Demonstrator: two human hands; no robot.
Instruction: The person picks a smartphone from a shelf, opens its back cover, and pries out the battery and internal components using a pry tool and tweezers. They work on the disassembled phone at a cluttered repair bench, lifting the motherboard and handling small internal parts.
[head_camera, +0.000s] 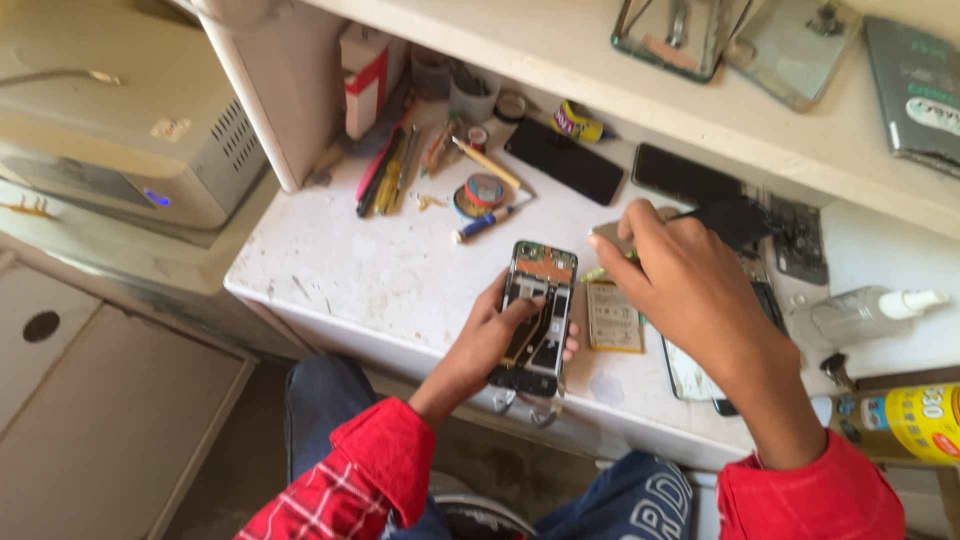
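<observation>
Black and orange show inside the opened phone (538, 315), which sits just left of the frame's centre, propped over the near edge of the white bench (350, 270). The left hand (500, 335) cups it from below, fingers curled around its left side and thumb lying across the bare insides, so that hand is clamped on the phone. The right hand (690, 285), right of centre, has its fingers pinched together on a thin green-tipped tool (598, 272) aimed at the phone's upper right edge.

With the back cover off, the phone looks light and stiff but delicate: exposed circuit board at the top, thin cables and parts down the middle. Its frame edges seem the safest place to grip, as the left hand mostly does, rather than the open middle. A flat battery (614, 317) lies just beside the phone on its right. Screwdrivers (385, 175) and a tape roll (480, 193) lie further up the bench.
</observation>
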